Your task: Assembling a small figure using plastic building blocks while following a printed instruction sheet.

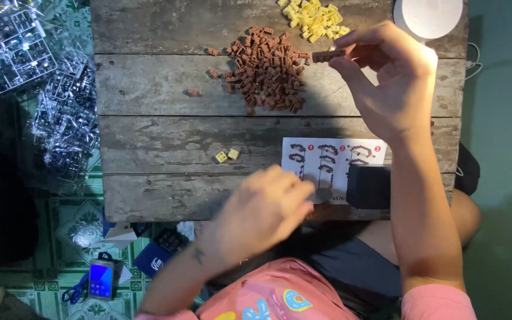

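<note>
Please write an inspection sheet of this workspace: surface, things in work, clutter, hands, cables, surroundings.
Surface: weathered wooden plank table, low over the person's lap.
Things in work: small brown brick piece; brown brick pile; yellow brick pile; two loose yellow bricks; instruction sheet.
Clutter: dark box lying on the sheet; white round lamp base.
Hands: right hand pinches the brown piece above the table; left hand at the table's near edge, blurred, contents unclear.
Cables: thin white cable at the table's right edge.
Surroundings: clear bags of plastic part frames, phone on patterned tile floor.
</note>
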